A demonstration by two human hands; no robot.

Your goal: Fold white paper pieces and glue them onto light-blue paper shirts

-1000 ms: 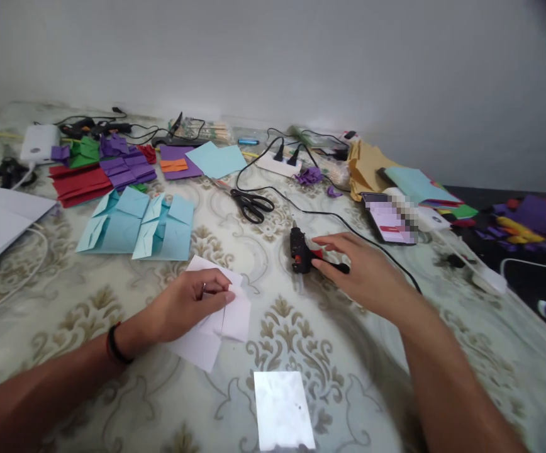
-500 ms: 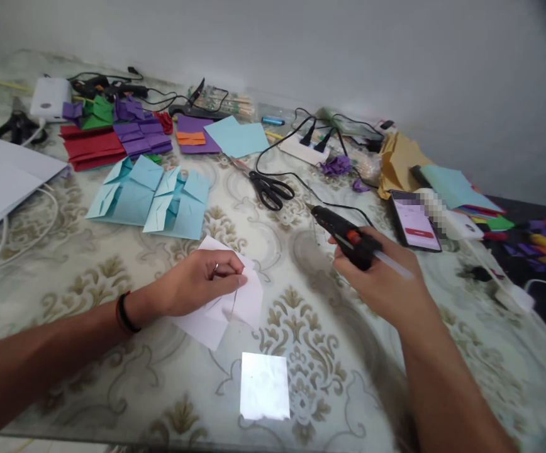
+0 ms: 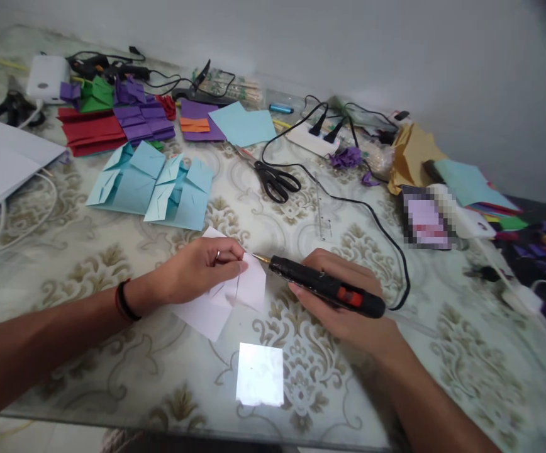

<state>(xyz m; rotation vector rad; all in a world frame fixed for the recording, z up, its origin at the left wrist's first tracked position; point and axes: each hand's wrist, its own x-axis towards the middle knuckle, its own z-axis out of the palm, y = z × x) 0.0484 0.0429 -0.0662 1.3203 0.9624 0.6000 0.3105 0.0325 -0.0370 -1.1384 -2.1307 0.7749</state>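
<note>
Between the thumb and fingers of my left hand (image 3: 202, 269) is pinched a folded sheet of white paper (image 3: 251, 286), partly hidden by the hand. Around a black glue gun (image 3: 320, 286) with an orange patch my right hand (image 3: 348, 314) is closed. The gun's metal nozzle points left and reaches the top edge of the paper by my left fingertips; whether it touches, I cannot tell. A clear glue stick (image 3: 414, 325) sticks out of its back. Two folded light-blue paper pieces (image 3: 134, 182) stand beyond my left hand.
Black-handled scissors (image 3: 277, 181) lie beyond the paper, near the gun's black cord (image 3: 372, 207). A white power strip (image 3: 313, 138), a phone (image 3: 426, 220) and a brown paper piece (image 3: 414, 154) sit at the back right. Red folded paper (image 3: 91, 132) lies back left. A bright square reflection shows in front.
My right hand has brought the glue gun left and down, its nozzle now at the white paper. My left hand keeps its pinch there. The view has shifted slightly.
</note>
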